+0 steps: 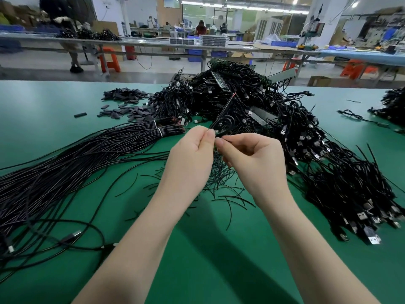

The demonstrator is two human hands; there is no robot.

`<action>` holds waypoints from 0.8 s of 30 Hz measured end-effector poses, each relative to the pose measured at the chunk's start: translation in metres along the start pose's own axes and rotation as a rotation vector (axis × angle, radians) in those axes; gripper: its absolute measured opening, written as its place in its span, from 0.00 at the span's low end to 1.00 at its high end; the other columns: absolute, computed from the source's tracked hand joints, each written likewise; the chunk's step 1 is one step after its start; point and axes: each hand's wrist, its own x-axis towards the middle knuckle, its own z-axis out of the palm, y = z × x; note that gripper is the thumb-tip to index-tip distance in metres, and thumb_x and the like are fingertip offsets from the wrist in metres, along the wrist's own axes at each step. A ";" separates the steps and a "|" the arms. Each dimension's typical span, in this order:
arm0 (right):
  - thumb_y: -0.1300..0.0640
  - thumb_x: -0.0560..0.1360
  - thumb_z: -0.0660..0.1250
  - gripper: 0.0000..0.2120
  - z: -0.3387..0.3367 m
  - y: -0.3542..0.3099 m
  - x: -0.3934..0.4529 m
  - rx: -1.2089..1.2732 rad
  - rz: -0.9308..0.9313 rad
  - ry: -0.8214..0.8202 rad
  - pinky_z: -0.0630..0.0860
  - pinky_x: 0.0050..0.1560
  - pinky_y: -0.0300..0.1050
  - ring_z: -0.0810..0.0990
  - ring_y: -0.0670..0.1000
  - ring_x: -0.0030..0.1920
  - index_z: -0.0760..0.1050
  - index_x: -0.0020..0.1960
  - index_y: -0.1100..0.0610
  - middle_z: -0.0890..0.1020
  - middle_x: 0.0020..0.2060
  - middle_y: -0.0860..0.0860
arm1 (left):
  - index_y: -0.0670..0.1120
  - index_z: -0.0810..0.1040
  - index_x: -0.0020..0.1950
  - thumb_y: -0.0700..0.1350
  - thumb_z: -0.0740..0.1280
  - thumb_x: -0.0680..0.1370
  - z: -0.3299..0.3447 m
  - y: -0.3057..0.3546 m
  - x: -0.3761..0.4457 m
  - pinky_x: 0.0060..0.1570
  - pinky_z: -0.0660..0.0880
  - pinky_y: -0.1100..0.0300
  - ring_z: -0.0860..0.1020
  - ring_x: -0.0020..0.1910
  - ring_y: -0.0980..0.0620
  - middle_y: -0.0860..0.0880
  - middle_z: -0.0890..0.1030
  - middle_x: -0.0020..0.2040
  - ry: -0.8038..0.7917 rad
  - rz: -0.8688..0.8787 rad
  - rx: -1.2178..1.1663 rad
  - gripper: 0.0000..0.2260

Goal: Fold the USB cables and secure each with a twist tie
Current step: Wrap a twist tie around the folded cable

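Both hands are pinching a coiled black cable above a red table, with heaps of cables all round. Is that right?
Not quite: the table is green, not red, as the head view shows. Both hands, left and right, do pinch the coiled cable, with heaps around.

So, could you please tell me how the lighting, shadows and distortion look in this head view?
Head view: overhead light is even and the green table shows little glare; the forearms cast soft shadows toward the lower right; wide-angle distortion bows the far benches; the background is soft, while the left hand and right hand pinching the looped cable are sharp.
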 end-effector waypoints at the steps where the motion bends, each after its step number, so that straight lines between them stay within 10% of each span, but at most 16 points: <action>1: 0.58 0.71 0.76 0.05 0.000 0.000 0.000 -0.003 0.005 0.011 0.73 0.36 0.38 0.77 0.42 0.29 0.83 0.39 0.49 0.82 0.28 0.44 | 0.50 0.74 0.47 0.51 0.57 0.83 0.001 0.000 -0.001 0.36 0.66 0.65 0.70 0.33 0.61 0.60 0.72 0.33 0.022 0.011 0.015 0.10; 7: 0.60 0.70 0.75 0.03 -0.009 0.002 0.005 -0.018 0.066 -0.087 0.73 0.35 0.46 0.74 0.47 0.30 0.83 0.38 0.56 0.80 0.27 0.49 | 0.56 0.79 0.51 0.49 0.64 0.80 -0.013 0.004 0.002 0.47 0.76 0.61 0.81 0.42 0.57 0.57 0.83 0.40 -0.066 0.006 0.098 0.05; 12: 0.57 0.72 0.73 0.10 -0.007 0.003 0.002 -0.170 -0.002 -0.156 0.64 0.28 0.35 0.67 0.42 0.25 0.80 0.33 0.58 0.74 0.23 0.45 | 0.53 0.81 0.39 0.59 0.69 0.73 -0.017 0.005 -0.002 0.29 0.69 0.70 0.74 0.28 0.62 0.57 0.79 0.30 -0.007 0.047 0.209 0.11; 24: 0.63 0.71 0.75 0.03 -0.003 0.000 0.001 -0.124 -0.032 -0.163 0.68 0.31 0.30 0.75 0.38 0.27 0.83 0.39 0.58 0.81 0.28 0.44 | 0.40 0.76 0.43 0.50 0.62 0.81 -0.014 0.006 0.002 0.29 0.68 0.71 0.76 0.28 0.60 0.52 0.78 0.31 -0.005 0.014 0.250 0.15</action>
